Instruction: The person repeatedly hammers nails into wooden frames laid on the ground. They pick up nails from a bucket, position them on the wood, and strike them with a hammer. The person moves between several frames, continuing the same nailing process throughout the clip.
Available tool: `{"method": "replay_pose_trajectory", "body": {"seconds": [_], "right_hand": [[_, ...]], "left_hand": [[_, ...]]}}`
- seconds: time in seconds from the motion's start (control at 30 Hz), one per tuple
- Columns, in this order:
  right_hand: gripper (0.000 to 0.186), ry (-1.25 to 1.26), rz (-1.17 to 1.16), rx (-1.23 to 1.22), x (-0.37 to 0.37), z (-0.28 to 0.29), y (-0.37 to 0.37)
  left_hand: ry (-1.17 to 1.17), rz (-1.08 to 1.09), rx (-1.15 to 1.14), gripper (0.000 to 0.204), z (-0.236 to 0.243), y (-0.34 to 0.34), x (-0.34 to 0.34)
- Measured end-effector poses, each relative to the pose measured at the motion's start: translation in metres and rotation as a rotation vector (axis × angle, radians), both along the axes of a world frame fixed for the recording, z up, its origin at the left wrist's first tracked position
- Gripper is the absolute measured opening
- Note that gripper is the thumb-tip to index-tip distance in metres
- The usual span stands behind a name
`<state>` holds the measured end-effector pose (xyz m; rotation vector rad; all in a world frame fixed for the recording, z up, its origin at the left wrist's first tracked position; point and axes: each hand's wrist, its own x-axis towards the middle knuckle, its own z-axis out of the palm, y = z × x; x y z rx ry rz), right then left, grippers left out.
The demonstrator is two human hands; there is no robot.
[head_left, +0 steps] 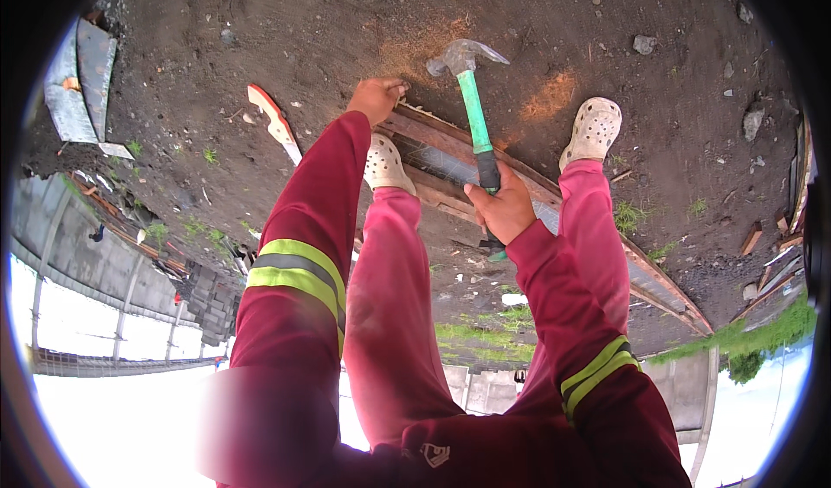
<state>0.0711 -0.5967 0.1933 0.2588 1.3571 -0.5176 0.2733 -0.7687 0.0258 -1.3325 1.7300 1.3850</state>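
My right hand [506,204] is wrapped around the black grip of a claw hammer [472,112]. The hammer's green shaft points away from me, and its steel head is at the far end over the dirt. At the far left end of a long wood-edged frame [511,155], my left hand [377,100] has its fingertips pinched together. Whatever sits between those fingertips is too small to make out. The frame runs from there toward the lower right, passing between my feet, with a grey sheet between its brown wooden strips.
Left of my left hand lies a handsaw [274,118] with an orange and white handle. My feet are in pale clogs [592,129] on dark soil. Sawdust [550,96] is scattered ahead. Grey sheet scraps [74,90] lie far left, and wood offcuts [751,239] at the right.
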Motion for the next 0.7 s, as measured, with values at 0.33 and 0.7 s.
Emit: {"method": "replay_pose_trajectory", "body": {"seconds": [0.33, 0.7], "right_hand": [[0.020, 0.180, -0.059, -0.092, 0.030, -0.004, -0.008], [0.020, 0.395, -0.218, -0.147, 0.041, -0.015, -0.010]], "left_hand": [[0.013, 0.003, 0.026, 0.023, -0.008, 0.002, 0.005], [-0.015, -0.085, 0.027, 0.025, 0.003, -0.002, 0.001]]}}
